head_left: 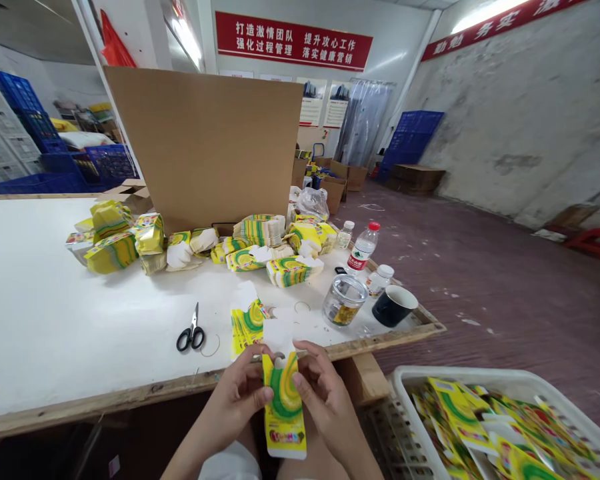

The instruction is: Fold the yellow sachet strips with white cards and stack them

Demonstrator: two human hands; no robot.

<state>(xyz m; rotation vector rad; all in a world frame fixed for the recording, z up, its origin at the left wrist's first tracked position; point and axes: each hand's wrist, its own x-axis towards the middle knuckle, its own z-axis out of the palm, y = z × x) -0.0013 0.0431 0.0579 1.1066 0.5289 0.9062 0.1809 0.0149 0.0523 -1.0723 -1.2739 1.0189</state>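
Between my two hands is a yellow and green printed carton point(284, 407), its white top flap standing up and its printed face toward me. My left hand point(245, 390) pinches its left edge, thumb on the front. On the opposite edge, my right hand point(323, 387) grips with its thumb on the front and its fingers behind. Just beyond my hands, a small fanned stack of flat yellow cartons point(247, 327) lies on the white table point(145, 347). Black-handled scissors point(193, 333) rest to the left of that stack.
Bundles of flat cartons point(260, 230) line the table before a large cardboard sheet point(210, 147). To the right stand a clear jar point(345, 300), a dark mug point(394, 307) and a red-capped bottle point(363, 250). A white basket point(410, 400) at lower right holds many cartons.
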